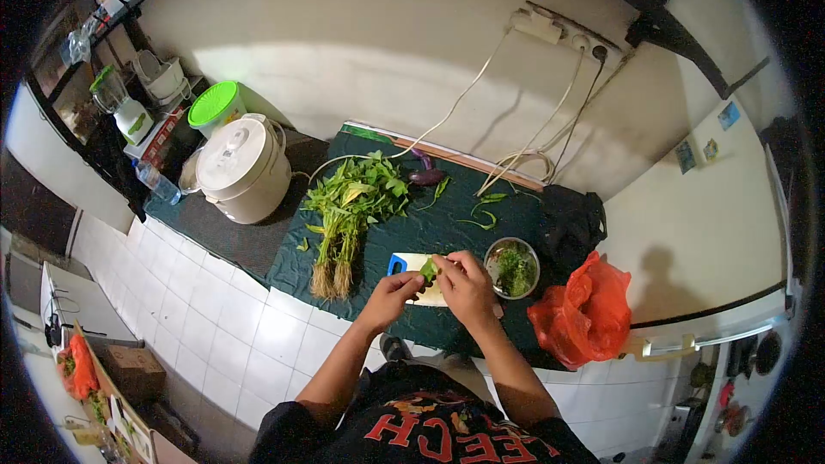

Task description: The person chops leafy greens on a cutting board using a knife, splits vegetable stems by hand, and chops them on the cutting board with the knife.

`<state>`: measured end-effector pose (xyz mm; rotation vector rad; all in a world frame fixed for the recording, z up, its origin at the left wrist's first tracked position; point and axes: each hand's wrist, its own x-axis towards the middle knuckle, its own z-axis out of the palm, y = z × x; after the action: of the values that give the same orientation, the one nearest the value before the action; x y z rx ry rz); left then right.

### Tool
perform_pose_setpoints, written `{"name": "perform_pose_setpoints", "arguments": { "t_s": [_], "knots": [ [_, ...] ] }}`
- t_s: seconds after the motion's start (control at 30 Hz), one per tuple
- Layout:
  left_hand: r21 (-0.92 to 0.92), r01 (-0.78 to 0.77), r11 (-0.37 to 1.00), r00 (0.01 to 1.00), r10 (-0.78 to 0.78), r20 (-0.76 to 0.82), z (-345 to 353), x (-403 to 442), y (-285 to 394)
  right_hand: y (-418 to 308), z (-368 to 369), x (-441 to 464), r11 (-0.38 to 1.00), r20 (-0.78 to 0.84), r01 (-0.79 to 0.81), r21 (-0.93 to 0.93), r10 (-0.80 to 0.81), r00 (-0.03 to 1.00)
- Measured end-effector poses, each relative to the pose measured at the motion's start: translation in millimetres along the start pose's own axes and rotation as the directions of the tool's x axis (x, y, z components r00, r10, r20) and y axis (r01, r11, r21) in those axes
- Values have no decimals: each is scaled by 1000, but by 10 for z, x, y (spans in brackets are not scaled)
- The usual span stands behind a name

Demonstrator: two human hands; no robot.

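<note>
Over a white cutting board (418,261) with a blue handle end, my left hand (397,294) and my right hand (465,286) pinch a small green leafy piece (428,271) between them. Both hands have their fingers closed on it. Right of my right hand stands a round metal bowl (493,259) with chopped greens inside. A large bunch of leafy greens (357,198), roots toward me, lies left of the board. Behind the board are green chili peppers (489,220) and a purple eggplant (426,177).
A white rice cooker (243,167) and a green-lidded container (215,105) stand at the left. An open red plastic bag (584,314) sits at the right edge, with a black bag (574,222) behind it. Cables (520,159) reach the table's back.
</note>
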<state>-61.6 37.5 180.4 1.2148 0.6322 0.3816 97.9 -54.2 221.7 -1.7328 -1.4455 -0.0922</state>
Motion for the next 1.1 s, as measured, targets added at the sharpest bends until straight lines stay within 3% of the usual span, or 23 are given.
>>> {"name": "perform_pose_setpoints", "arguments": {
  "t_s": [0.07,0.3,0.47,0.57,0.7,0.73,0.87,0.93,0.97,1.0,1.07,1.1],
  "knots": [
    [-17,30,999,999,-30,18,20,-9,56,-50,-73,-32,982,114,116,-150,-99,988],
    [-121,74,990,997,-76,-15,82,145,-50,-67,-131,-100,930,208,205,-306,-145,967],
    [-212,76,974,996,-82,-20,134,258,-218,-143,-136,-74,881,237,218,-419,-126,963],
    [-543,149,826,986,-168,16,213,284,-215,-168,-78,-139,840,301,218,-498,-68,951],
    [-577,194,793,976,-214,33,212,268,-139,-269,20,-251,771,314,185,-609,20,949],
    [-517,168,839,984,-170,44,186,268,-172,-280,57,-283,776,309,179,-604,21,951],
    [-438,166,884,986,-159,52,62,245,-157,-259,67,-252,882,309,42,-469,120,944],
    [-387,165,907,986,-160,45,-12,224,-26,-82,7,-271,992,327,-126,-29,128,936],
    [-380,176,908,984,-165,61,-57,217,-40,11,-4,-267,905,343,-345,248,251,905],
    [-373,185,909,983,-169,76,-101,219,-53,19,-65,-207,771,416,-535,346,385,824],
    [-352,170,921,983,-132,130,-166,227,-38,61,-205,-80,745,485,-514,426,292,825],
    [-329,189,925,977,-145,155,-167,215,29,25,-284,3,821,475,-381,426,155,866]
  ]
}}
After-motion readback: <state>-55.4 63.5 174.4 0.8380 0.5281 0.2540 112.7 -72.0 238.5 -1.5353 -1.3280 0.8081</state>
